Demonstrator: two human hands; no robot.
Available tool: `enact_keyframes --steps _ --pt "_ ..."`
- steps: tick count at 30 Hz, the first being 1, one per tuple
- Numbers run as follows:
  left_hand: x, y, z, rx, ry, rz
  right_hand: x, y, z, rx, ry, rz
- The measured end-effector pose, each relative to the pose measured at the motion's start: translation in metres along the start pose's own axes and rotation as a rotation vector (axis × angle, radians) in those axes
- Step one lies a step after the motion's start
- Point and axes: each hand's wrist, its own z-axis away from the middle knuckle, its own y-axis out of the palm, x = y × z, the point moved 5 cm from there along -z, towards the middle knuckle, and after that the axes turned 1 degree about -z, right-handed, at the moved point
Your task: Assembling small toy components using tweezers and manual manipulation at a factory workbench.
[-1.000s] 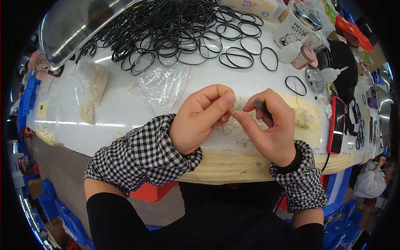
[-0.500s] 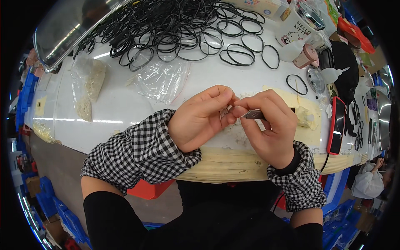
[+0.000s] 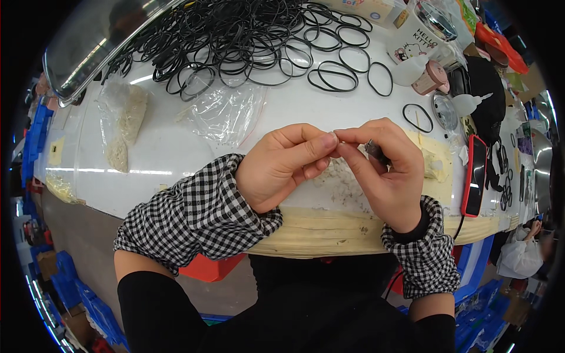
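Note:
My left hand (image 3: 294, 156) is closed in a pinch, its thumb pressed to the fingers; whatever tiny piece it holds is too small to make out. Right against those fingertips are the thumb and forefinger of my right hand (image 3: 385, 162). That hand is closed too, with a small grey metal blade-like tool (image 3: 374, 150) tucked in its curled fingers. Under the hands, small whitish scraps (image 3: 341, 188) lie scattered on the white tabletop (image 3: 194, 173). Checked sleeves cover both my forearms.
A big heap of black rubber rings (image 3: 229, 41) lies at the back, with single rings to its right. Clear plastic bags (image 3: 226, 115) lie at left, one holding pale pieces (image 3: 132, 112). At right are a red-cased phone (image 3: 475, 176), yellow paper (image 3: 435, 162) and a white cup (image 3: 415, 44).
The metal tool has swung back from the fingertips into my right hand's curled fingers. My right thumb and forefinger now meet the left fingertips, and the scraps beneath show more.

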Motion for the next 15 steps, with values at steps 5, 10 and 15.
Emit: enact_keyframes --steps 5,10,15 --pt "-0.0032 0.0026 0.0011 0.0 0.015 -0.036 0.0001 -0.0009 -0.0001 0.004 -0.004 -0.008" --pt "-0.0032 0.0029 0.0008 -0.006 0.013 -0.057 0.0048 -0.0028 -0.0007 0.016 -0.046 0.032" --pt "-0.0021 0.0032 -0.0023 0.009 -0.011 -0.045 0.0095 -0.0039 0.0008 0.015 -0.155 0.089"
